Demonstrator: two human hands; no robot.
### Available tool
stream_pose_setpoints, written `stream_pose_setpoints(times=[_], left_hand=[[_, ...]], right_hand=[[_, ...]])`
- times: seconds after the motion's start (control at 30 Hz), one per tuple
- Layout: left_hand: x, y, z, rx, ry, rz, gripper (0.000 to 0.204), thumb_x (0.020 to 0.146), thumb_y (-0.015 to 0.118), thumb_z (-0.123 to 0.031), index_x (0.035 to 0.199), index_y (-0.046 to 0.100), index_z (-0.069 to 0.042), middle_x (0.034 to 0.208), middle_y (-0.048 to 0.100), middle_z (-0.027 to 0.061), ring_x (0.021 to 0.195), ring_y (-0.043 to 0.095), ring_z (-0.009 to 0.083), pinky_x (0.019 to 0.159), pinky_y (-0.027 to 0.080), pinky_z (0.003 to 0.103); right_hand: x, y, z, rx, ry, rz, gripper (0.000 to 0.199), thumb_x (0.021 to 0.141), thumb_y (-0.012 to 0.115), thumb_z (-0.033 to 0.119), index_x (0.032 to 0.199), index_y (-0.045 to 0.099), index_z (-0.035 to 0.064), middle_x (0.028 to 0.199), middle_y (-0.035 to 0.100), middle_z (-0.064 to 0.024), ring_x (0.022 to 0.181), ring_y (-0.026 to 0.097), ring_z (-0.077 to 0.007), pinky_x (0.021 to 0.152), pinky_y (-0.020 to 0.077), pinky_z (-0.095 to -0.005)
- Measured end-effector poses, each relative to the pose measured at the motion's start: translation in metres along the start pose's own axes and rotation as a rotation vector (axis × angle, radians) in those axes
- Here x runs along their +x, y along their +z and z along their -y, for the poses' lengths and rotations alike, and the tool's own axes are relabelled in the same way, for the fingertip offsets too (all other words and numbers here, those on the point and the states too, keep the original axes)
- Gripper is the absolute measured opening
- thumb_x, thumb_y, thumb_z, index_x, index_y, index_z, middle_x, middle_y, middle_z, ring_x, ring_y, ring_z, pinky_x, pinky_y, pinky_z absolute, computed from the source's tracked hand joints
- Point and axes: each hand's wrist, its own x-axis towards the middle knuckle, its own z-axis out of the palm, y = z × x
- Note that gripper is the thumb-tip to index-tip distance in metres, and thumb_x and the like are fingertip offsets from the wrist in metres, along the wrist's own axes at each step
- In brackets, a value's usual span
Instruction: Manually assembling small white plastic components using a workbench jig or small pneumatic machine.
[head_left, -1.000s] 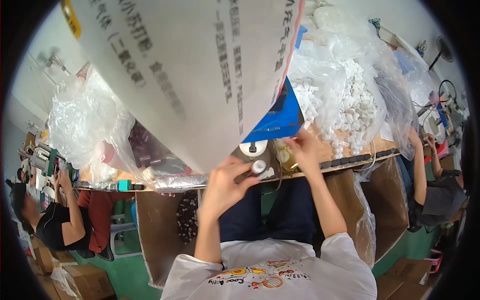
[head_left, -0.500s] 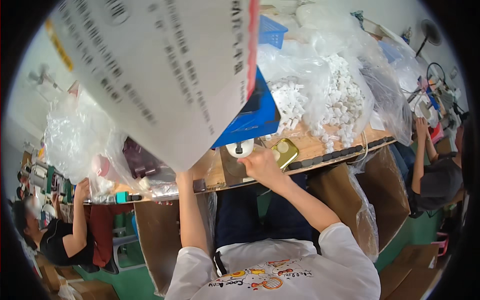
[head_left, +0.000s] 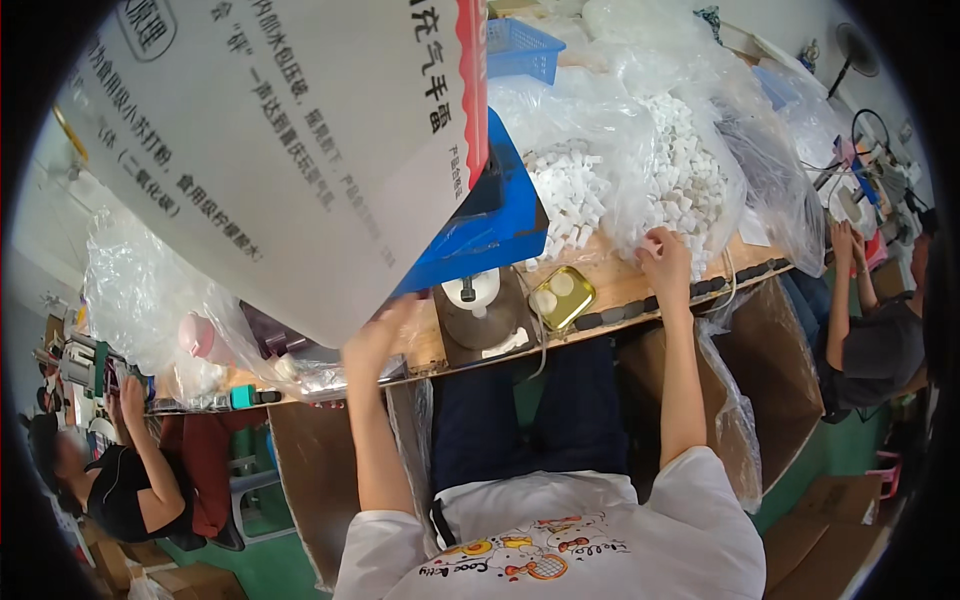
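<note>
My right hand (head_left: 668,265) is at the near edge of a heap of small white plastic pieces (head_left: 685,185), fingers curled together; whatever they hold is too small to make out. My left hand (head_left: 368,345) is over the bench edge, its fingers blurred and partly hidden behind a large printed white sheet (head_left: 290,200). Between the hands stands a blue machine (head_left: 480,250). Under it, a white round part with a dark tip (head_left: 468,290) sits above a dark metal plate (head_left: 490,335). Right of the plate lies a gold-coloured tin tray (head_left: 575,302) with round pale pieces inside.
Clear plastic bags (head_left: 620,100) and a second white heap (head_left: 565,195) cover the back of the bench. A blue basket (head_left: 525,55) stands behind. Cardboard boxes (head_left: 765,350) stand below the bench edge. Co-workers sit at left (head_left: 130,470) and right (head_left: 880,345).
My right hand has moved right, from beside the white round part under the machine to the white heap. My left hand has shifted slightly, and the view has moved a little.
</note>
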Motion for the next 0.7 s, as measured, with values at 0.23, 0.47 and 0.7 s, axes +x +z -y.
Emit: stream_pose_setpoints(times=[0.23, 0.47, 0.7], left_hand=[[-0.024, 0.064, -0.009, 0.060, 0.019, 0.323, 0.028, 0.074, 0.083, -0.008, 0.099, 0.073, 0.003, 0.096, 0.074, 0.0173, 0.083, 0.072, 0.0274, 0.076, 0.054, 0.036], [-0.048, 0.087, -0.006, 0.036, 0.125, 0.053, 0.029, 0.072, 0.086, -0.010, 0.096, 0.074, 0.001, 0.103, 0.073, 0.0144, 0.094, 0.068, 0.0303, 0.078, 0.052, 0.039], [-0.059, 0.119, -0.014, 0.230, 0.227, -0.403, 0.031, 0.068, 0.091, -0.014, 0.079, 0.066, 0.000, 0.077, 0.065, 0.0103, 0.073, 0.059, 0.0288, 0.068, 0.046, 0.042]], right_hand=[[0.000, 0.000, -0.004, 0.090, -0.017, 0.091, 0.021, 0.091, 0.058, 0.001, 0.109, 0.067, 0.0034, 0.098, 0.065, -0.0205, 0.079, 0.067, -0.0348, 0.072, 0.0509, -0.0395], [-0.031, -0.006, 0.039, 1.057, 0.320, 0.195, 0.022, 0.100, 0.052, 0.002, 0.120, 0.061, -0.0020, 0.100, 0.065, -0.0071, 0.087, 0.069, -0.0181, 0.084, 0.0552, -0.0303], [-0.072, 0.033, 0.083, 0.835, -0.062, 0.421, 0.010, 0.087, 0.065, -0.003, 0.095, 0.063, 0.0006, 0.098, 0.066, -0.0081, 0.098, 0.066, -0.0223, 0.086, 0.0527, -0.0362]])
